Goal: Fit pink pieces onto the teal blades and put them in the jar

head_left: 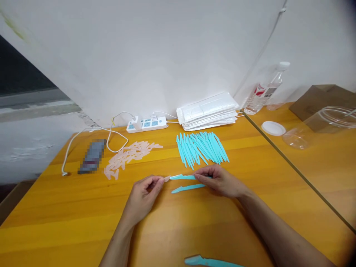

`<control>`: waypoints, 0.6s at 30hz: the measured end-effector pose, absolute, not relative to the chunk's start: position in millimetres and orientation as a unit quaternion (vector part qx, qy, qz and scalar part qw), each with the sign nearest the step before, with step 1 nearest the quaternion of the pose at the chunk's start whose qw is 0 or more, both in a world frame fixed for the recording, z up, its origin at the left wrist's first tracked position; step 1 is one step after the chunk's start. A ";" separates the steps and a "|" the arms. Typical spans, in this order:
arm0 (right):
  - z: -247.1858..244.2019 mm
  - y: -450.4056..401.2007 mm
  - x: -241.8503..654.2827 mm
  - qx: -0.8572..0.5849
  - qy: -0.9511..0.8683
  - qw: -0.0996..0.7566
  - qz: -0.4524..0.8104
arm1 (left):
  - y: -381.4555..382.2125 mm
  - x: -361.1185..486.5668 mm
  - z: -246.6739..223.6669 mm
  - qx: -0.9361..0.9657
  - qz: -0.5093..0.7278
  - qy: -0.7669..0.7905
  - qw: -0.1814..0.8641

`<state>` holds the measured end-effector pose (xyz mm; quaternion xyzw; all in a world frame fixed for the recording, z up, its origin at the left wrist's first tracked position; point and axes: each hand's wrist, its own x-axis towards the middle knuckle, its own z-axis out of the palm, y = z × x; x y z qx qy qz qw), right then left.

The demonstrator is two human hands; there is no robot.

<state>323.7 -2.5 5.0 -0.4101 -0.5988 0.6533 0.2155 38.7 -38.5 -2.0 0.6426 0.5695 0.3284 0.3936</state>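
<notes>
Between its thumb and fingers, my left hand [147, 193] pinches a small translucent pink blade cap [167, 178]. My right hand [219, 180] grips a turquoise eyebrow razor [182, 177] by the handle, its blade end pointing left. The cap meets or nearly meets the razor's tip; I cannot tell how far it is on. Just below lies a second turquoise razor [187, 188] on the table, partly under my right hand. Another razor [211, 261] lies near the bottom edge. Beyond my hands is a pile of turquoise razors [200, 148], with loose pink caps [130, 155] to its left.
A blurred phone [93, 155] and white cable lie at left. Along the wall stand a power strip [147, 124], stacked white packets [208, 111] and a water bottle [264, 91]. A white lid [273, 128], clear jar [311, 129] and brown box [319, 100] are at right.
</notes>
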 end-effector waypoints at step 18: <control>7.1 -3.5 322.8 -0.402 -0.621 0.190 0.646 | -43.0 50.4 -1.4 0.651 0.323 0.545 0.417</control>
